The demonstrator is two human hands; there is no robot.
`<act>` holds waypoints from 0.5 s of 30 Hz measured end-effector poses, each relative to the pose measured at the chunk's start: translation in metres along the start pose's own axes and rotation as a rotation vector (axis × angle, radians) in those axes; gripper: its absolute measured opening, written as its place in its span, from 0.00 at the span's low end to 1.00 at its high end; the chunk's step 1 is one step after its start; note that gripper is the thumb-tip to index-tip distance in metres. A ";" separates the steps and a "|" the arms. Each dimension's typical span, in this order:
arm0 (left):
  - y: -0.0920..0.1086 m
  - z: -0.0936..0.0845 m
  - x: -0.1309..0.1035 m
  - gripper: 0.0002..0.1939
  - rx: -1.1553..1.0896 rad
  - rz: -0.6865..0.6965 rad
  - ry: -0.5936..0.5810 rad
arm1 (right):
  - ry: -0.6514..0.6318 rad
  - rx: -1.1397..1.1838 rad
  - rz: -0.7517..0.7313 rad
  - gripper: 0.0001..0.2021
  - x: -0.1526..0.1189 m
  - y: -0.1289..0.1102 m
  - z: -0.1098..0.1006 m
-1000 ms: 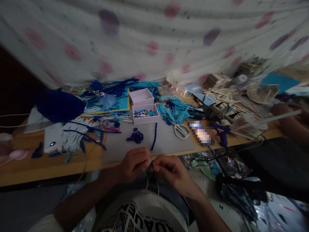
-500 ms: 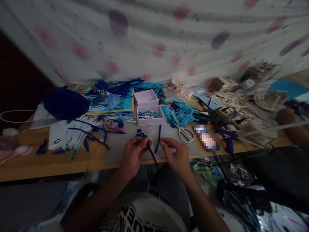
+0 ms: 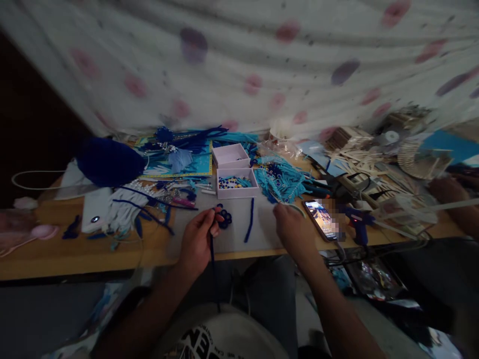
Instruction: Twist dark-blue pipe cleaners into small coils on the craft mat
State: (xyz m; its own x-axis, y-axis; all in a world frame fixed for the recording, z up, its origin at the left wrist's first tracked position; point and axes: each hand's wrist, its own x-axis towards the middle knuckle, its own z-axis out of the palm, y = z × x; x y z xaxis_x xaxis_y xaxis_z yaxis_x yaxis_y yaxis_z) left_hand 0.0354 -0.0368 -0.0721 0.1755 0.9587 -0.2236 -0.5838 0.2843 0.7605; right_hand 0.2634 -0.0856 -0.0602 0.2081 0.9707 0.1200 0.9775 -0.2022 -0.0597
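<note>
Dark blue strand [image 3: 213, 267], thin and nearly straight, hangs from left fingers [image 3: 206, 218].

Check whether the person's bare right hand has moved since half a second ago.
Yes: judged against the pale, rectangular, cardboard-looking bead box, the right hand has moved rightward and farther from the body.

Bare wood runs along the table's [image 3: 123, 260] front edge, left of the mat [image 3: 265, 232]. Between left hand [image 3: 198, 242] and right hand [image 3: 297, 234], a blue cluster [image 3: 225, 219] and blue strip [image 3: 249, 222] interrupt the gap; boxes [image 3: 237, 192] block the way toward the back edge.
</note>
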 end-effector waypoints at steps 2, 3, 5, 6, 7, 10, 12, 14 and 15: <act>-0.001 0.001 0.004 0.20 -0.002 -0.020 0.018 | 0.084 0.280 0.106 0.06 -0.025 -0.005 -0.015; -0.002 0.002 0.006 0.21 0.010 -0.034 0.018 | 0.085 0.494 0.090 0.05 -0.040 -0.012 -0.019; -0.005 0.008 0.009 0.22 0.046 -0.042 0.008 | 0.026 0.910 0.053 0.08 -0.066 -0.033 -0.018; -0.008 0.013 0.010 0.22 0.064 -0.037 0.000 | -0.018 1.063 0.046 0.09 -0.077 -0.046 -0.013; -0.010 0.017 0.010 0.21 0.078 -0.027 -0.007 | -0.066 1.175 0.062 0.10 -0.086 -0.058 -0.006; -0.016 0.027 0.007 0.19 0.108 -0.011 -0.012 | -0.119 1.381 0.173 0.15 -0.098 -0.085 0.021; -0.018 0.030 0.004 0.19 0.121 -0.027 -0.008 | -0.144 1.476 0.237 0.17 -0.100 -0.090 0.036; -0.020 0.029 0.002 0.20 0.134 -0.045 -0.001 | -0.195 1.555 0.270 0.18 -0.101 -0.090 0.046; -0.021 0.028 0.002 0.21 0.143 -0.046 0.003 | -0.229 1.590 0.276 0.19 -0.102 -0.089 0.050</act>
State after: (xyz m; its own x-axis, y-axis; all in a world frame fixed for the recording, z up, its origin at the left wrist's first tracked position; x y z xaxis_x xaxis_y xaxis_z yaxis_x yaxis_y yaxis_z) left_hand 0.0702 -0.0412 -0.0715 0.1965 0.9449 -0.2619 -0.4562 0.3246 0.8286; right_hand 0.1541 -0.1597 -0.1169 0.2100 0.9570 -0.2000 -0.1351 -0.1742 -0.9754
